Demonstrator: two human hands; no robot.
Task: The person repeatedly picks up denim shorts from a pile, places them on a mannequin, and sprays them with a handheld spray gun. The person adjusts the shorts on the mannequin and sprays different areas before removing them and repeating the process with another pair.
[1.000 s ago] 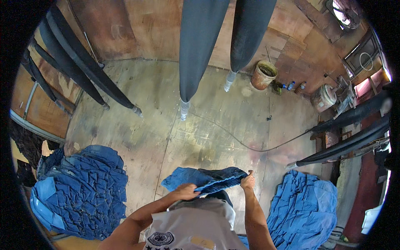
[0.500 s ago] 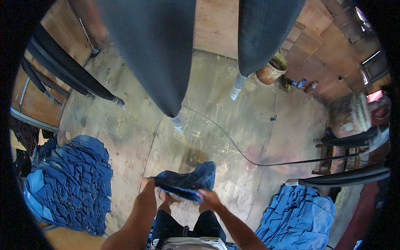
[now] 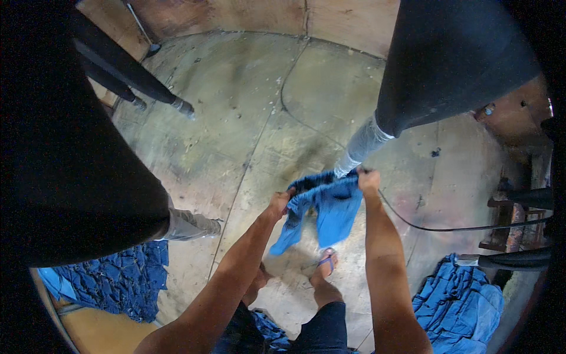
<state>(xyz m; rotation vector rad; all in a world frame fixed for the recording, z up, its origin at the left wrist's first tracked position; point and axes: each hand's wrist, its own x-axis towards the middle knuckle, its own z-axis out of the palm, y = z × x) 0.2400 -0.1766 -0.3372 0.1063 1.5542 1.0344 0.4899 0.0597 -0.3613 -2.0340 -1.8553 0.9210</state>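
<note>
A pair of blue trousers hangs stretched between my hands, its elastic-looking waistband held open at the top and its two legs dangling. My left hand is closed on the left end of the waistband. My right hand grips the right end. A large black tapered form comes down from the upper right. Its end, wrapped in clear plastic, reaches the waistband opening; how far it goes inside I cannot tell.
Another black form with a plastic-wrapped tip looms at left; thinner ones lie beyond. Folded blue garments are piled at left and right. A black hose crosses the floor to a rack.
My hands have lifted the trousers forward and to the right, up to the right form's wrapped end. The waistband is now spread wide. My view has shifted closer to the forms.
</note>
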